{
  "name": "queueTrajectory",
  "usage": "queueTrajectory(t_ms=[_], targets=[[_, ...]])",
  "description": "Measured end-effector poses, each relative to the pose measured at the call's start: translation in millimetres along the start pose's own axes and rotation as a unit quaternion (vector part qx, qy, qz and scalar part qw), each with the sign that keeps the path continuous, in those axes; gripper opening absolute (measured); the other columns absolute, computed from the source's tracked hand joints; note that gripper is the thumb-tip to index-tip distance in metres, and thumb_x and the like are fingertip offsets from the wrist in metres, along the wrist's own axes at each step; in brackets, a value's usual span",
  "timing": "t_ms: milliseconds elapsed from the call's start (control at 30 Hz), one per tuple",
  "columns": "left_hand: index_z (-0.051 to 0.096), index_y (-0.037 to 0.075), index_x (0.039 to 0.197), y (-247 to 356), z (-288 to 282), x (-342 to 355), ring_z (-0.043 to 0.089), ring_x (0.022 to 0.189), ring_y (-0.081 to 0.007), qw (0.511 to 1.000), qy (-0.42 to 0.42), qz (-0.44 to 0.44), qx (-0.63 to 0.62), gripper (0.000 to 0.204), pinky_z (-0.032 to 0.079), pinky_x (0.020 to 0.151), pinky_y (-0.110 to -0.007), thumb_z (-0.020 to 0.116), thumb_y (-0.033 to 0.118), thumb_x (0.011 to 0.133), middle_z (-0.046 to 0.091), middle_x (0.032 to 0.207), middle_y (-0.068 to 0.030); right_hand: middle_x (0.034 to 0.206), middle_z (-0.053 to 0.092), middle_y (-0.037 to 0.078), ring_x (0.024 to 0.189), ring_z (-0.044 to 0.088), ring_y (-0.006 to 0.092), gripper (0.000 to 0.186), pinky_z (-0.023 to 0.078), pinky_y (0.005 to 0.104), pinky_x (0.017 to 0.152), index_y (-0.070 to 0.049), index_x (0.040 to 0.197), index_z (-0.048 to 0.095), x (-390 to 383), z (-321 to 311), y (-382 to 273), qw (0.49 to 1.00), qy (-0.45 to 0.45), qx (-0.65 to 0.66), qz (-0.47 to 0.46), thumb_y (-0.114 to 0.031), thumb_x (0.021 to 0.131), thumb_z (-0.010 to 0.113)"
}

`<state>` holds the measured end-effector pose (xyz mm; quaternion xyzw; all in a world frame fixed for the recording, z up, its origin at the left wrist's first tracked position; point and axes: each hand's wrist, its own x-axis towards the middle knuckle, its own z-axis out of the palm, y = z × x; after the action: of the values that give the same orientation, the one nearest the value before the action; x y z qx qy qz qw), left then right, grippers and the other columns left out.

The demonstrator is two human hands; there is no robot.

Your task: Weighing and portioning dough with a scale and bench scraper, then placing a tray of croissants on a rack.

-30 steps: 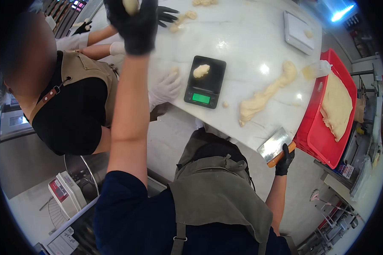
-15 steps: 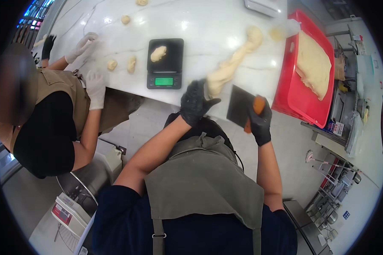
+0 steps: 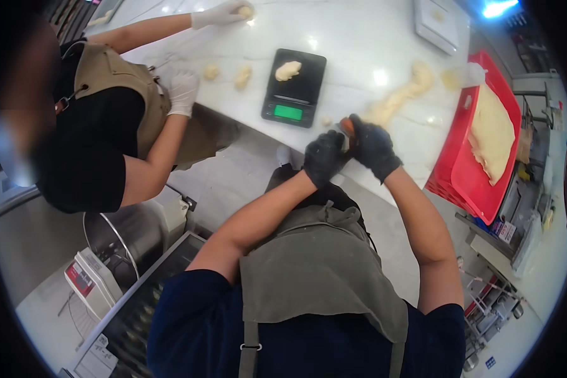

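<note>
My right hand (image 3: 375, 148), in a black glove, is closed round the orange-brown handle of a dough scraper (image 3: 347, 125) at the table's near edge. Against the scraper's blade side, my left hand (image 3: 325, 156), also black-gloved, has its fingers curled in; what they hold, if anything, is hidden. A long strip of dough (image 3: 402, 96) stretches away from just beyond my right hand. Left of it, a black digital scale (image 3: 295, 94) with a lit green display carries a lump of dough (image 3: 288, 70). A small dough bit (image 3: 326, 120) lies between scale and hands.
Two dough pieces (image 3: 243, 77) lie left of the scale on the white marble table (image 3: 353, 38). A co-worker's white-gloved hand (image 3: 223, 14) touches another piece; their other glove (image 3: 184, 92) rests at the edge. At right stands a red crate (image 3: 450, 142) with a dough slab (image 3: 492, 135).
My hands have come together at the scraper, my left hand leaving the dough strip. The scraper has moved left and turned. The co-worker's far hand has reached a dough piece. The view has shifted.
</note>
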<state>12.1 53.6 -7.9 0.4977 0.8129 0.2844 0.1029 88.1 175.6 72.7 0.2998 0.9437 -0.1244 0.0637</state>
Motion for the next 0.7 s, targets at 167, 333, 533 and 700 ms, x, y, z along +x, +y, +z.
queueTrajectory(t_ms=[167,333,533,700], targets=[[0.064,0.007,0.101,-13.5,-61.5,1.2,0.064,0.076,-0.0246,0.973,0.005,-0.022,-0.231,0.026,0.053,0.067,-0.034,0.073,0.015,0.078,0.067,0.097,-0.0119,0.100,0.070,0.011,0.087,0.065,0.0239,0.036,0.052,0.0342,0.080,-0.001,0.120,0.064,-38.0,-17.1,37.4,0.912,0.033,0.404,0.067,-0.012,0.085,0.067],[0.062,0.000,0.114,-64.2,-83.9,-0.5,0.061,0.094,-0.0207,0.796,-0.004,-0.096,-0.598,0.032,0.055,0.076,-0.035,0.065,0.001,0.082,0.065,0.110,-0.0133,0.104,0.068,0.009,0.091,0.062,0.0192,0.039,0.049,0.0304,0.086,0.002,0.119,0.063,-137.4,33.3,136.0,0.674,0.187,0.632,0.333,-0.019,0.087,0.072],[0.065,-0.001,0.126,-136.1,-133.4,60.8,0.061,0.087,-0.0183,0.822,-0.024,-0.122,-0.556,0.038,0.051,0.072,-0.029,0.062,0.004,0.089,0.069,0.099,-0.0129,0.103,0.067,0.009,0.094,0.061,0.0188,0.038,0.047,0.0307,0.089,0.002,0.115,0.065,-146.3,63.9,153.5,0.670,0.231,0.603,0.366,-0.025,0.088,0.070],[0.076,0.008,0.105,-127.7,-103.3,129.1,0.065,0.071,-0.0190,0.967,0.017,-0.130,-0.217,0.030,0.053,0.071,-0.032,0.076,0.028,0.082,0.073,0.086,-0.0061,0.102,0.067,0.009,0.094,0.061,0.0191,0.038,0.047,0.0307,0.089,0.002,0.114,0.064,-137.1,68.9,149.9,0.669,0.246,0.604,0.356,-0.025,0.088,0.070]])
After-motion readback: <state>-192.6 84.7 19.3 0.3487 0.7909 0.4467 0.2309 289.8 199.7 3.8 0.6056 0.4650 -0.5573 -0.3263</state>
